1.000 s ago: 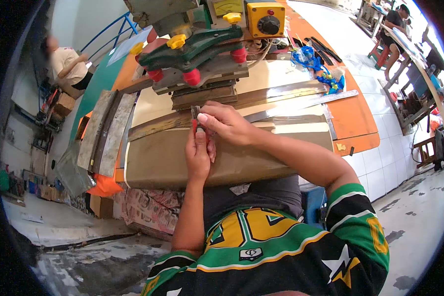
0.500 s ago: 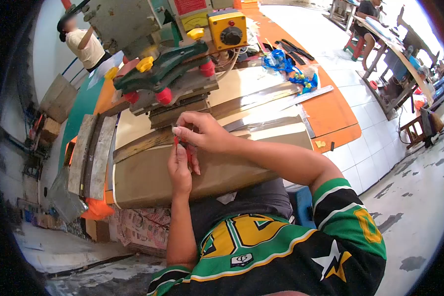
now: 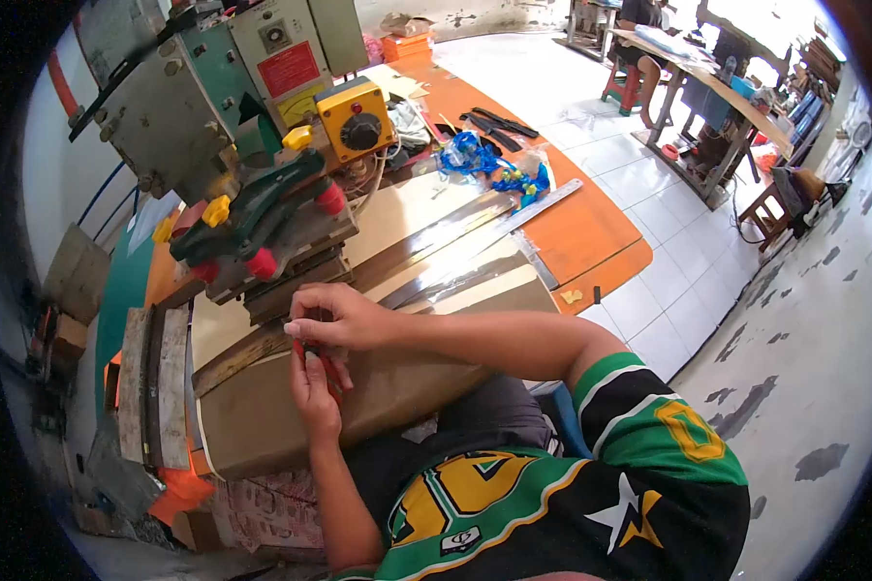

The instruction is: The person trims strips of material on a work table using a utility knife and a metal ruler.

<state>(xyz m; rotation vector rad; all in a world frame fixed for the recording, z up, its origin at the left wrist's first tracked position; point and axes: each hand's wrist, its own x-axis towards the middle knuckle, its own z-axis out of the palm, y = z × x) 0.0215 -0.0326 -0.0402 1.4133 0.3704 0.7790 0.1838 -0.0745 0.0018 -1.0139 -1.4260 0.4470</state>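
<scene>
My left hand (image 3: 315, 392) is closed round a small tool with red handles (image 3: 333, 376), perhaps pliers or snips; its jaw end is mostly hidden by my fingers. Just above it, my right hand (image 3: 349, 318) bends in over the tool's upper end, thumb and forefinger pinched together. Whatever sits in that pinch is too small to make out. Both hands are over the near edge of a brown-covered board (image 3: 262, 416), in front of the press's dark lower plates (image 3: 300, 289).
A press with green arms (image 3: 252, 218), yellow knobs and a yellow control box (image 3: 355, 121) stands close beyond my hands. Long metal strips (image 3: 436, 276) and a steel ruler (image 3: 543, 208) lie to the right, near blue plastic wrapping (image 3: 470, 155). Another person (image 3: 639, 48) sits at a far bench.
My view has turned, so the scene shifts left and down, and the person at the far left is out of sight. Both hands keep nearly the same pose round the red-handled tool.
</scene>
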